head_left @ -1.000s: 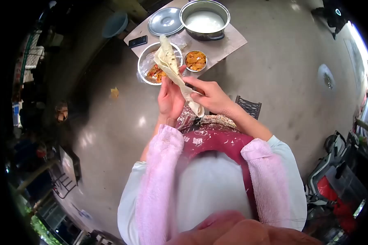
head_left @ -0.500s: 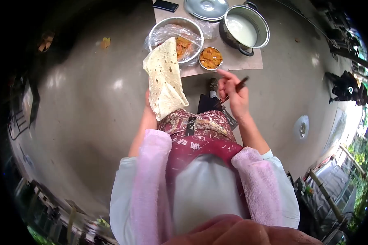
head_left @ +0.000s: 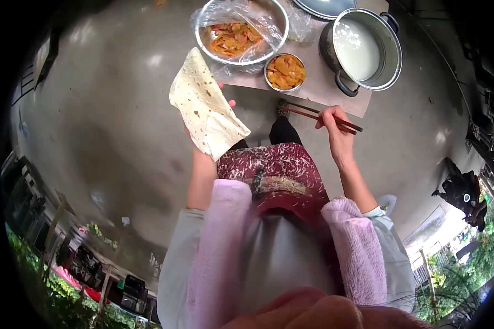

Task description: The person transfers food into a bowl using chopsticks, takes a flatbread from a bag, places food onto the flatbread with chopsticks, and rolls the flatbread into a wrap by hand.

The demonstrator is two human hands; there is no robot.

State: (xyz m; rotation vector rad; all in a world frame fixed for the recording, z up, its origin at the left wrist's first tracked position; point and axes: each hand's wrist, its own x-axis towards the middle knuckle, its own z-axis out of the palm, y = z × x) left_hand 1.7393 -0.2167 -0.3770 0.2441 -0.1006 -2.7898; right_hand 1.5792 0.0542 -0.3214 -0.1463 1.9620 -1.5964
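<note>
A folded flatbread [head_left: 206, 109] with brown spots rests in my left hand [head_left: 229, 97]; the palm is hidden beneath it and a few fingertips show at its edge. My right hand [head_left: 337, 125] is closed around a pair of chopsticks [head_left: 307, 112], their tips pointing left, apart from any food. Between the hands, at the table's near edge, stands a small metal bowl of orange-brown sliced food [head_left: 285, 72]. Behind it is a larger metal bowl [head_left: 284, 30], lined with clear plastic and holding similar slices [head_left: 233, 39].
A two-handled pot [head_left: 392, 60] with white liquid stands on the right of the low table [head_left: 318, 88]. A metal lid [head_left: 326, 5] lies behind. My foot [head_left: 282, 107] shows under the table edge. Something black [head_left: 461, 192] lies on the floor at the far right.
The chopsticks, formerly pointing up and right beside my fingers, now lie across my right hand with tips to the left. That hand has shifted right. The view has moved closer to the table.
</note>
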